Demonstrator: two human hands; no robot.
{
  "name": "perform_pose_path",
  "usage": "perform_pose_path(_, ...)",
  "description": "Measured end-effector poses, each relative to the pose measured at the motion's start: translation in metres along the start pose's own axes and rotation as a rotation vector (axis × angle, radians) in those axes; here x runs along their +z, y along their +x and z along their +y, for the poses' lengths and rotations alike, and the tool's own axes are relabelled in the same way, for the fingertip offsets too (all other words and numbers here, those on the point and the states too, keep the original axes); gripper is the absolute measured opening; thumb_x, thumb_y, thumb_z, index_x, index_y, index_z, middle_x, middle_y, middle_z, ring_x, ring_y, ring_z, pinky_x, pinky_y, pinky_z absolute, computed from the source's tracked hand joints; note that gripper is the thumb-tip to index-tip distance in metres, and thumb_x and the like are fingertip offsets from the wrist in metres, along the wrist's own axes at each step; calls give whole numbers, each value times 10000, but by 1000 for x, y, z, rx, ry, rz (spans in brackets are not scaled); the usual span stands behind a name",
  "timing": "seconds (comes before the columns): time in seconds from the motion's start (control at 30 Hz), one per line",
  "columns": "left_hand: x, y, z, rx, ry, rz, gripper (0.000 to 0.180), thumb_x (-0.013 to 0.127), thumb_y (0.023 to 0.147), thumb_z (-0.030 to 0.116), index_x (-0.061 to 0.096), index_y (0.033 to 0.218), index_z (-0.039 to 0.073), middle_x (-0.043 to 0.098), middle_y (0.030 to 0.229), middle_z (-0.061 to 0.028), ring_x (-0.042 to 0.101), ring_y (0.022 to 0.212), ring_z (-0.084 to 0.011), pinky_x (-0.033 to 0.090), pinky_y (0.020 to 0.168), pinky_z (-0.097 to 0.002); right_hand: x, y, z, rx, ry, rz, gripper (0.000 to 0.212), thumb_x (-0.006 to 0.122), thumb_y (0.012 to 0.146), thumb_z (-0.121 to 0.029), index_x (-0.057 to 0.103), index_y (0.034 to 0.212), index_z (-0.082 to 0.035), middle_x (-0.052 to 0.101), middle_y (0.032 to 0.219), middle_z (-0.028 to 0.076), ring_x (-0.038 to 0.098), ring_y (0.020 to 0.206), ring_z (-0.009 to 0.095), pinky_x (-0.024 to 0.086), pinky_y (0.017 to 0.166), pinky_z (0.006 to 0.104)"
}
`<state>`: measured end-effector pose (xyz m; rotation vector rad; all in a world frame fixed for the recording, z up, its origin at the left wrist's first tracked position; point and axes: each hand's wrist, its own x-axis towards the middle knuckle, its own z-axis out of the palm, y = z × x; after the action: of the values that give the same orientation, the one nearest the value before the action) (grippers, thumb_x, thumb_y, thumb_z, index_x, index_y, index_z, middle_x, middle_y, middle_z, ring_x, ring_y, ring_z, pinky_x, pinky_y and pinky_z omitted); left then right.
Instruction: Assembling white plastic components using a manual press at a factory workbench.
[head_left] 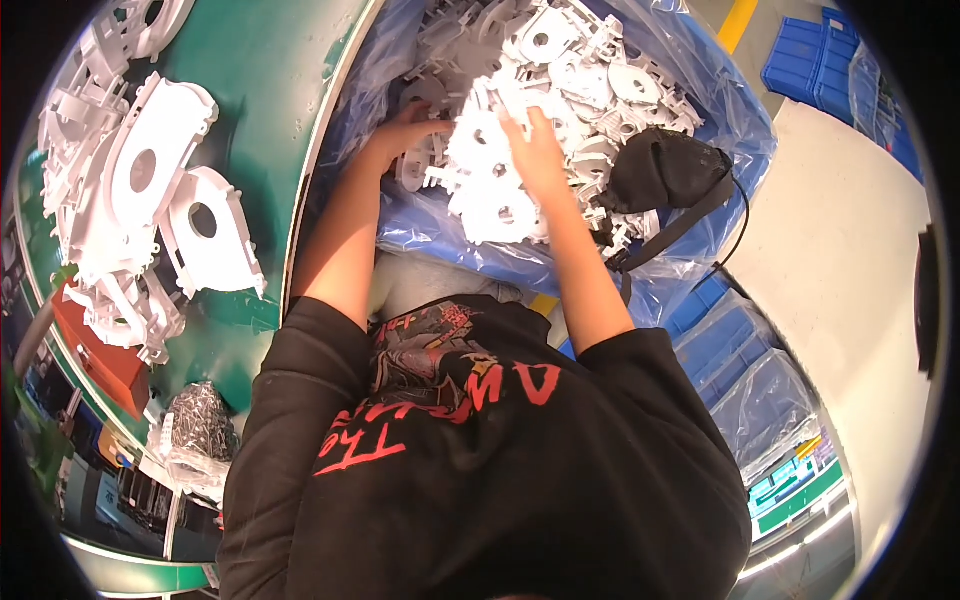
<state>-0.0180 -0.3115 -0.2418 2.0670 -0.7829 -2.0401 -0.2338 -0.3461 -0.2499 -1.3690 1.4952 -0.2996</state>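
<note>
A heap of white plastic parts (625, 85), with round holes and small tabs, fills a blue bin (440, 235) lined with clear plastic. My left hand (410, 132) reaches into the left side of the heap, fingers apart and touching the parts there. On the brightly lit middle of the pile lies my right hand (537, 155), fingers spread over the white pieces. Several brighter parts (490, 170) sit between both hands. Whether either palm grips a piece is hidden. A black pouch-like item (665, 170) with a strap rests on the heap, right of my right hand.
On my left, a green-topped table (275, 90) carries more white parts (150, 160) and a clear bag of metal screws or pins (200, 425). Blue crates (815, 55) stand at the far right. More plastic-covered blue bins (735, 360) are near my right elbow.
</note>
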Motion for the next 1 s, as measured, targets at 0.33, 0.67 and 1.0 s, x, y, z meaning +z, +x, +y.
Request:
perform_pose_path(0.33, -5, 36, -33, 121, -54, 7, 1067, 525, 676, 751, 114, 1467, 164, 239, 1482, -122, 296, 1317, -306, 361, 950, -505, 9, -8, -26, 41, -253, 38, 993, 697, 688, -567, 294, 1334, 72, 258, 1357, 347, 298, 1290, 434, 323, 1023, 433)
perform_pose_path(0.67, 11, 13, -5, -109, -95, -19, 1113, 516, 636, 809, 102, 1466, 195, 214, 1484, -92, 266, 1324, -287, 357, 952, -500, 31, 12, -26, 241, -147, 26, 1108, 644, 675, -641, 186, 1399, 61, -83, 1380, 439, 167, 1309, 534, 250, 1075, 443)
perform_pose_path(1.0, 14, -12, 17, 256, -377, -10, 740, 709, 726, 492, 483, 1277, 53, 590, 1138, -105, 561, 981, -168, 460, 776, -298, 11, -17, -70, 157, 238, 192, 660, 668, 764, -431, 492, 1198, 34, 570, 1097, 225, 555, 987, 290, 424, 865, 356)
